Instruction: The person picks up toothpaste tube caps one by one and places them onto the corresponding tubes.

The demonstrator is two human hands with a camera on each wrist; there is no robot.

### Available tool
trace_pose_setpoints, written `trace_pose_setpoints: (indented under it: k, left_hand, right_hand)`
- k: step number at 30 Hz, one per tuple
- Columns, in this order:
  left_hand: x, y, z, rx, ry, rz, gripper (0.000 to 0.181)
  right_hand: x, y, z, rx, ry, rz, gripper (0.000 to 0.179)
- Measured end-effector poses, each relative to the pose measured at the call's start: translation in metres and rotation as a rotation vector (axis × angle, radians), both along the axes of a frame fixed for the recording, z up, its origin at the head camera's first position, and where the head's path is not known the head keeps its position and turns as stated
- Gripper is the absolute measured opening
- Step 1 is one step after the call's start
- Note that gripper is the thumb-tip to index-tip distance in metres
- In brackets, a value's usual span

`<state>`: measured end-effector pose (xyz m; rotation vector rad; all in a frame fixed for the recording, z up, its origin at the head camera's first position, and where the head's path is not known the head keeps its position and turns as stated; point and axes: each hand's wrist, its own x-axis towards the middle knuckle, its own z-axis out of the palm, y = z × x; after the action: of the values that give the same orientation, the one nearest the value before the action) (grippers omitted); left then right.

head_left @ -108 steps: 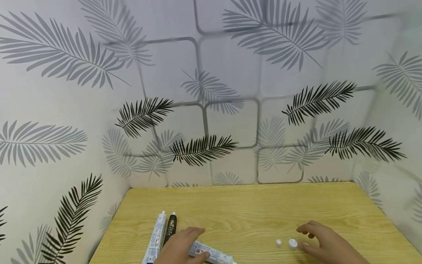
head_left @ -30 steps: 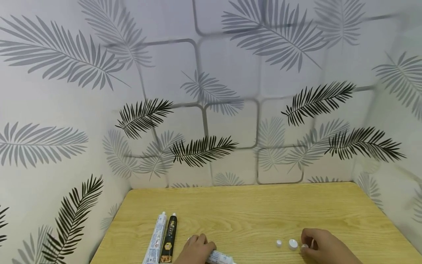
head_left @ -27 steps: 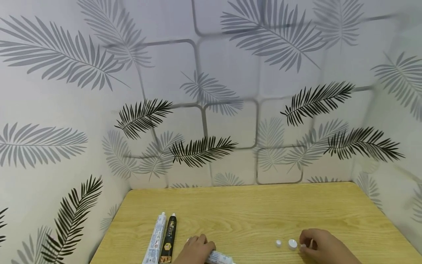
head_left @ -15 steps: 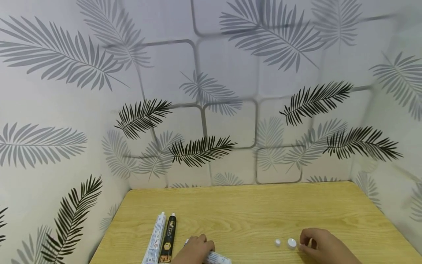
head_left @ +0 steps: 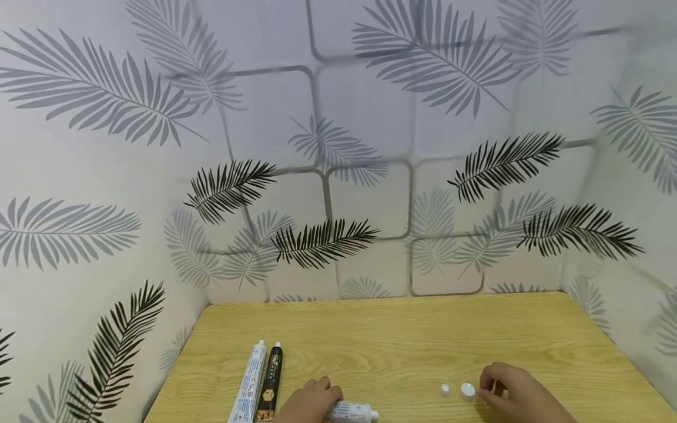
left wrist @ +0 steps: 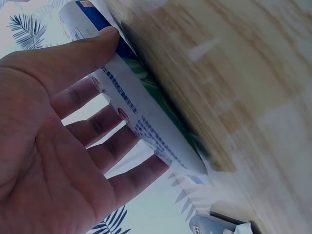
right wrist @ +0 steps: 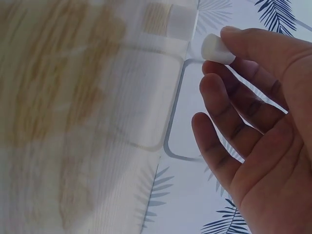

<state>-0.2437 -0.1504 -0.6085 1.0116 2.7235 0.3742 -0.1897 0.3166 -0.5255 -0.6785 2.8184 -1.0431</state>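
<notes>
My left hand (head_left: 312, 400) grips a white toothpaste tube (head_left: 353, 411) by its body near the front of the table, with the narrow nozzle end pointing right. In the left wrist view, the thumb presses one side of the toothpaste tube (left wrist: 129, 92), which has blue and green print, and the fingers lie behind it. Between thumb and forefinger, my right hand (head_left: 515, 392) pinches a small white cap (right wrist: 214, 49), seen in the right wrist view. Just left of that hand, a larger white cap (head_left: 468, 391) and a smaller white cap (head_left: 445, 389) rest on the table.
To the left of my left hand, a white tube (head_left: 248, 385) and a black tube (head_left: 270, 385) lie side by side on the wooden table (head_left: 396, 335). Walls (head_left: 365, 129) with a leaf pattern stand behind the table and at both sides.
My left hand has taken hold of the tube and turned it, its nozzle end now more level. My right thumb and forefinger have closed on the small cap beside the other two.
</notes>
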Motion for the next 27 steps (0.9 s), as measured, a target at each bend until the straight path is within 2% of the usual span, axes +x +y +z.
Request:
trace_pose_setpoints:
  k: [3,7,12,14,16,17,18,21,23,25,27]
  left_hand:
    - [0.0,0.001,0.001,-0.016,-0.044,0.036,0.062]
    - [0.001,0.001,-0.002,-0.006,-0.03,0.032,0.062]
    - [-0.01,0.006,-0.008,0.063,-0.01,0.031,0.057]
    - [-0.011,0.009,-0.005,0.102,-0.016,0.035,0.05]
    - [-0.005,0.013,0.008,0.131,-0.037,0.044,0.042]
    - [0.0,0.016,0.018,0.14,-0.041,0.044,0.038]
    - [0.006,0.019,0.031,0.146,-0.047,0.047,0.035]
    - [0.025,0.027,0.071,0.141,-0.062,0.064,0.032]
    - [0.035,0.032,0.091,0.124,-0.059,0.077,0.03]
    - [0.041,0.036,0.101,0.109,-0.047,0.084,0.03]
    - [0.045,0.039,0.105,0.098,-0.03,0.084,0.029]
  right_hand:
    - [0.0,-0.002,-0.001,-0.028,0.02,0.01,0.015]
    - [-0.002,-0.01,-0.004,-0.098,0.065,0.055,0.013]
    - [-0.004,-0.024,-0.007,-0.185,0.159,0.127,0.016]
    - [-0.004,-0.031,-0.006,-0.212,0.166,0.141,0.016]
    - [-0.004,-0.038,-0.005,-0.227,0.156,0.152,0.011]
    - [-0.004,-0.041,-0.004,-0.229,0.153,0.158,0.007]
    - [-0.004,-0.044,-0.003,-0.23,0.146,0.162,0.003]
    - [-0.005,-0.052,-0.001,-0.227,0.136,0.188,0.014]
    - [-0.005,-0.057,-0.001,-0.233,0.157,0.21,0.018]
    - [-0.005,-0.062,-0.002,-0.245,0.184,0.227,0.017]
    - [-0.004,-0.067,-0.001,-0.256,0.214,0.233,0.015]
